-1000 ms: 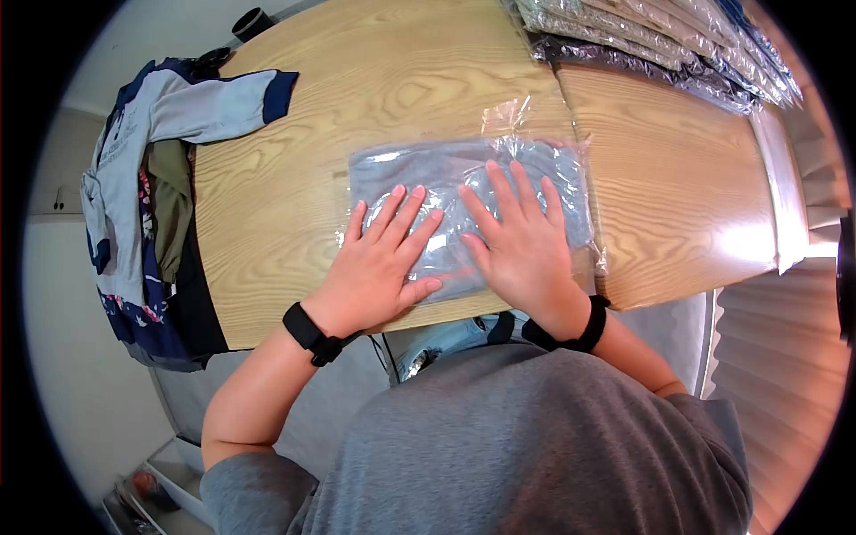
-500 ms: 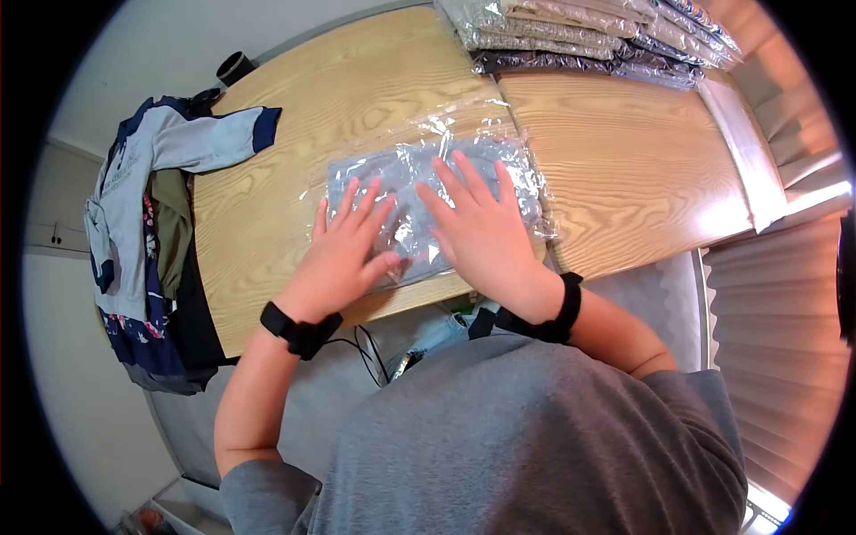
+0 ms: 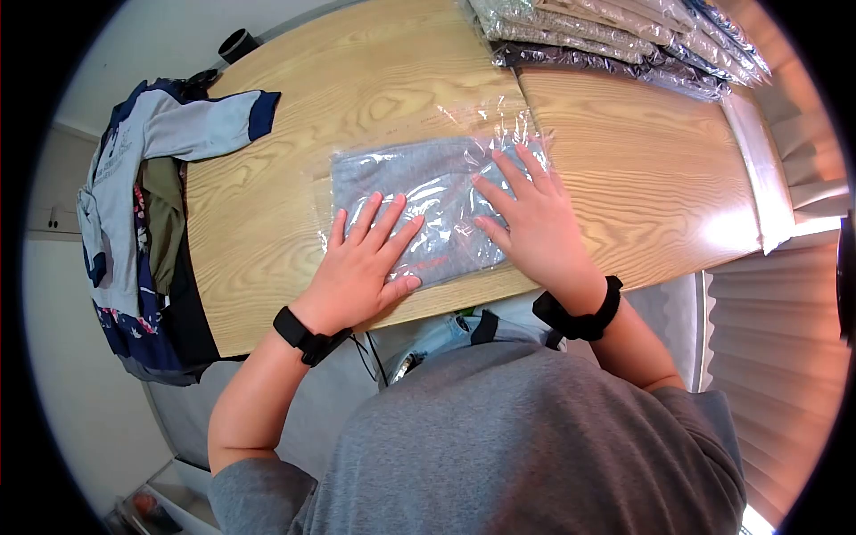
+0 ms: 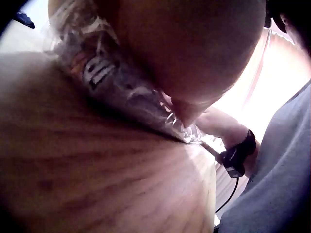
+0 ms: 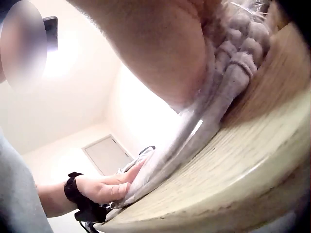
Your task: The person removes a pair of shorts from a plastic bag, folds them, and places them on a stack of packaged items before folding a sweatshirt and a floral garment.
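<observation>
A folded grey garment in a clear plastic bag (image 3: 446, 209) lies flat on the wooden table near its front edge. My left hand (image 3: 357, 267) rests on the bag's left part, fingers spread and straight. On the right part of the bag lies my right hand (image 3: 544, 227), its fingers also spread. In the left wrist view the bag (image 4: 112, 82) shows under the near hand, with the right hand (image 4: 221, 126) beyond. The right wrist view shows the bagged garment (image 5: 194, 126) along the table edge and the left hand (image 5: 104, 188) at its far end.
Several bagged garments (image 3: 615, 40) are stacked at the back right. Loose clothes (image 3: 134, 196), among them a grey sweatshirt with navy cuffs, hang over the table's left edge. A black cup-like object (image 3: 237, 45) stands at the back left. A white strip (image 3: 756, 169) lies along the right edge.
My right hand has moved right across the bag, and my left hand remains spread on its left part. The plastic over the garment looks flatter than before.
</observation>
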A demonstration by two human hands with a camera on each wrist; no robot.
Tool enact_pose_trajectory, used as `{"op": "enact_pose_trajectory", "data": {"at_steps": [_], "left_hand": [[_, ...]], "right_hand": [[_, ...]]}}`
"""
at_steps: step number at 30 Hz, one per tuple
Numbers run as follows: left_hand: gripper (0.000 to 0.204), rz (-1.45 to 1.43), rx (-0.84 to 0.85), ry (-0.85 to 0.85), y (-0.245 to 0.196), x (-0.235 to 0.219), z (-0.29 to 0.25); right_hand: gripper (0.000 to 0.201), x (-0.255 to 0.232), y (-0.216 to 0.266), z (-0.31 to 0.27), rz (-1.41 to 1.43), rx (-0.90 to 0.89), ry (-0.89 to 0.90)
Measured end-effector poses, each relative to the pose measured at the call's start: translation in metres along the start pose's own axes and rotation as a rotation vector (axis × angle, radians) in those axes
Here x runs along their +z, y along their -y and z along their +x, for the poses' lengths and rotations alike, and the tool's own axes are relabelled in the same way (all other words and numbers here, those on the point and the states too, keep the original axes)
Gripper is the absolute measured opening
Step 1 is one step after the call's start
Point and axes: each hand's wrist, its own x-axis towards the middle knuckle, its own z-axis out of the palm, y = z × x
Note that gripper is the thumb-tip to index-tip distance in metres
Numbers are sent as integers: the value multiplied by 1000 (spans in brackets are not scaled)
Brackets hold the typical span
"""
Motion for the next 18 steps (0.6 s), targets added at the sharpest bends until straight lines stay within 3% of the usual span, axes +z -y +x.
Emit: {"op": "enact_pose_trajectory", "data": {"at_steps": [9, 11, 12, 13, 14, 15, 16, 17, 18], "left_hand": [[67, -22, 5, -12, 1, 0, -2], [60, -83, -12, -23, -3, -3, -3], [57, -411, 7, -102, 11, 0, -6], [55, -739, 29, -178, 24, -2, -9], [47, -816, 37, -373, 28, 1, -17], [47, -815, 41, -374, 29, 1, -27], [42, -914, -168, -523, 30, 2, -39], [36, -1003, -381, -672, 30, 2, -50], [36, -1001, -378, -672, 27, 7, -60]], "right_hand": [[41, -5, -9, -3, 66, -44, -25], [41, -13, -23, -6, 316, -123, -4], [39, -21, -39, -6, 910, 131, -19], [39, -35, -45, -10, 926, 253, -78], [34, -36, -57, -18, 959, 330, -153], [30, -33, -65, -25, 993, 410, -229], [30, -33, -64, -32, 991, 411, -232], [24, -33, -61, -40, 1067, 550, -217], [20, -33, -57, -47, 1141, 690, -201]]}}
